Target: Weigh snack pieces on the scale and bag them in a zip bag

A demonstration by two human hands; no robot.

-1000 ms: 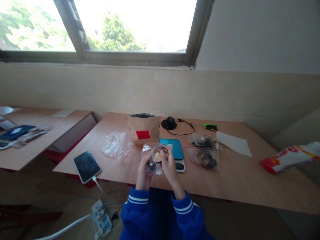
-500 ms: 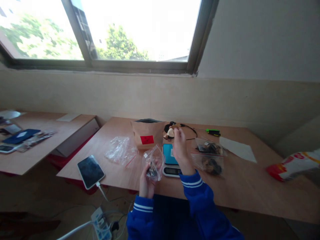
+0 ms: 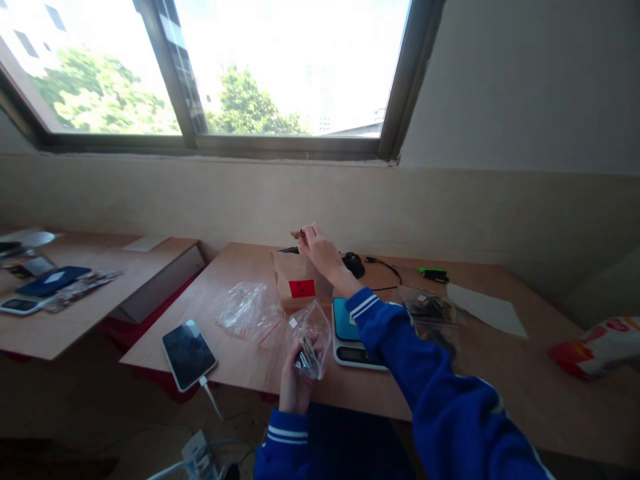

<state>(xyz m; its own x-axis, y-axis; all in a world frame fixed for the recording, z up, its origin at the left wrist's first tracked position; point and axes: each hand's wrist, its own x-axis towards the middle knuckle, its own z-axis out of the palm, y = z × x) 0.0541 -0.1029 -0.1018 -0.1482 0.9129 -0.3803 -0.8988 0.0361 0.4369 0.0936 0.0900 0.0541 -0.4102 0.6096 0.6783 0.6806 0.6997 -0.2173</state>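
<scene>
My left hand [image 3: 294,379] is wrapped round a clear zip bag [image 3: 316,333], held upright and gaping at the top, with some dark, shiny contents low down. Over the mouth of a brown paper pouch [image 3: 286,277] with a red label, my right hand [image 3: 320,248] pinches brown dried pieces [image 3: 298,234] that look like dried mushroom. The pouch stands open at its top; its inside is hidden. Below my right sleeve lies a kitchen scale [image 3: 353,357] with a blue plate, partly covered by the arm.
Crumpled clear bags [image 3: 245,308] lie left of the pouch, near a phone [image 3: 189,355] on a white cable. Filled zip bags [image 3: 433,305], a paper sheet [image 3: 486,308], a green-black tool [image 3: 434,274] and a red-white packet [image 3: 593,350] are to the right. A black cable [image 3: 387,267] lies behind.
My right hand has moved left from above the scale to the pouch's mouth, still holding dried pieces. My left hand stays round the zip bag. The view has shifted slightly.
</scene>
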